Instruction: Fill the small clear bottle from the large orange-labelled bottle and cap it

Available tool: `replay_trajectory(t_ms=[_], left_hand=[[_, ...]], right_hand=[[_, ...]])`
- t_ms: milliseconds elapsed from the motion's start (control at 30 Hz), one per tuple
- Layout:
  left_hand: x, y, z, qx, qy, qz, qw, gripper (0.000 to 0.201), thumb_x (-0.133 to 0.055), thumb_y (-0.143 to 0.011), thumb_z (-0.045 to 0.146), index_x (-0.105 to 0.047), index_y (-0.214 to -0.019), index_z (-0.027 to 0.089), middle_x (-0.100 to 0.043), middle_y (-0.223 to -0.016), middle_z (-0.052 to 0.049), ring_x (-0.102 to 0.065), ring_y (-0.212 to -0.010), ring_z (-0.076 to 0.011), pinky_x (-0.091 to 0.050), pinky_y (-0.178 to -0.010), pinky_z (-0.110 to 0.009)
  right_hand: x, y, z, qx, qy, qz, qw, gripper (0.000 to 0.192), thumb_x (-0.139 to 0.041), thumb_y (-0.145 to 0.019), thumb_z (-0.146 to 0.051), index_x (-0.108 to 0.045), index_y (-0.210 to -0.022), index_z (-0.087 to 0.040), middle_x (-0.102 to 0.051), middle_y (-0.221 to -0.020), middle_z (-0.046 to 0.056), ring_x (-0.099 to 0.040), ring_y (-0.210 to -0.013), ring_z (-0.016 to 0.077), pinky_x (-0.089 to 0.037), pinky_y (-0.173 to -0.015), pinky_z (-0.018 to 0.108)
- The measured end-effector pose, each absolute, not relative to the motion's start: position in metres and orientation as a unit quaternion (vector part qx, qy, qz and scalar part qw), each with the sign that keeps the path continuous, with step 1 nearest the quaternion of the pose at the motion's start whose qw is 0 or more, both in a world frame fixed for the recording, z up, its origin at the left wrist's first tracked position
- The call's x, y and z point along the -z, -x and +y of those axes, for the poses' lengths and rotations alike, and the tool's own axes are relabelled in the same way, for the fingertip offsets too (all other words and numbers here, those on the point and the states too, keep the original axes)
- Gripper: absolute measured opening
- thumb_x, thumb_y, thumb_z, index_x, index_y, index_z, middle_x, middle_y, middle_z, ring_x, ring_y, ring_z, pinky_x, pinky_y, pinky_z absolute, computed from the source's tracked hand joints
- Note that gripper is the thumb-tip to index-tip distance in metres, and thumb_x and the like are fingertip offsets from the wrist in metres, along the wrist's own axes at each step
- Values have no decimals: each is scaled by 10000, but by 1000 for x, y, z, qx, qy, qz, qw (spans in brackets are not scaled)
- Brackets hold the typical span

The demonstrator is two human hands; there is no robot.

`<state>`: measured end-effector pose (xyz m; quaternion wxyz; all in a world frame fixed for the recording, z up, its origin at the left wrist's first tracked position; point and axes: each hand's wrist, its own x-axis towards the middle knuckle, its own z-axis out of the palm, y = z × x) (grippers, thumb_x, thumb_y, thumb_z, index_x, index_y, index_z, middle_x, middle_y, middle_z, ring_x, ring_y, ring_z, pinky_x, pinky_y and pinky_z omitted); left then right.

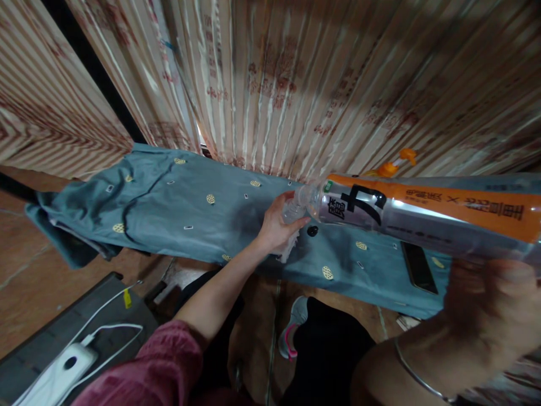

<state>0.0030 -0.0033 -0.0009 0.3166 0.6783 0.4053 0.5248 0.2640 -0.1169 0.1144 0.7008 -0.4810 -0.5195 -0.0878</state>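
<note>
A large drink bottle with an orange and silver label lies nearly level in the air, its neck pointing left. My right hand, partly blurred, grips it from below near its base. At the bottle's mouth, my left hand is closed around a small clear plastic container; fingers and glare hide its exact shape. Something whitish and crumpled, perhaps tissue, hangs under the left hand. A small black round cap lies on the cloth just below the bottle's neck.
A blue-green cloth with pineapple prints covers a long narrow surface. On it lies a dark phone; an orange pump top rises behind the bottle. At lower left, a white power strip or charger with cables rests on a dark box.
</note>
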Motion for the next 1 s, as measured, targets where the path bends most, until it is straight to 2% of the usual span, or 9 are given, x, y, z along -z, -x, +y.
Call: replay_trajectory(t_ms=[167, 333, 467, 667, 833, 900, 1000], left_hand=[[0, -3, -3, -524, -678, 402, 323, 659, -889, -781, 480, -625, -1324, 215, -753, -1323, -114, -718, -1224, -330, -563, -1087, -490], [2, -4, -2, -525, -680, 400, 319, 689, -882, -789, 511, -612, -1340, 196, -746, -1332, -127, -714, -1228, -330, -561, -1088, -492], [2, -3, -3, -523, -683, 401, 315, 682, -873, -803, 512, -608, -1349, 203, -741, -1339, -128, -713, -1230, -327, -563, -1083, -489], [3, -4, -2, -525, -682, 397, 321, 685, -862, -805, 536, -612, -1349, 202, -742, -1331, -126, -709, -1229, -330, -559, -1086, -502], [6, -4, -1, -530, -685, 395, 306, 667, -859, -812, 534, -614, -1348, 222, -750, -1313, -116, -718, -1214, -333, -570, -1064, -502], [6, -4, -1, -532, -684, 393, 307, 663, -863, -811, 525, -615, -1342, 216, -752, -1309, -117, -719, -1215, -331, -570, -1063, -496], [5, -4, -1, -538, -678, 389, 316, 665, -869, -804, 517, -617, -1329, 196, -751, -1316, -127, -716, -1226, -327, -565, -1075, -484]], right_hand=[[-112, -269, -112, 82, 434, -540, 716, 1164, -845, -334, -862, -768, -1325, -255, -699, -1098, 132, -667, -1011, 452, -399, -1013, 816], [-114, -264, -112, 67, 425, -545, 720, 1105, -871, -414, -828, -756, -1346, -245, -692, -1159, 143, -651, -1092, 471, -342, -1074, 812], [-115, -263, -115, 97, 429, -568, 696, 1140, -818, -439, -907, -746, -1364, -245, -706, -1171, 143, -657, -1102, 486, -382, -1048, 805], [-121, -247, -126, 117, 461, -566, 673, 927, -784, -683, -843, -719, -1398, -257, -731, -1248, 113, -684, -1159, 418, -474, -1061, 676], [-124, -241, -124, 82, 451, -555, 694, 901, -847, -622, -796, -739, -1366, -301, -718, -1230, 78, -668, -1181, 405, -423, -1114, 682], [-123, -242, -120, 52, 445, -534, 717, 882, -900, -542, -735, -769, -1309, -320, -713, -1145, 60, -675, -1102, 373, -413, -1116, 685], [-124, -245, -114, 20, 443, -501, 743, 825, -932, -440, -679, -817, -1169, -312, -660, -955, 34, -637, -871, 282, -433, -1078, 669]])
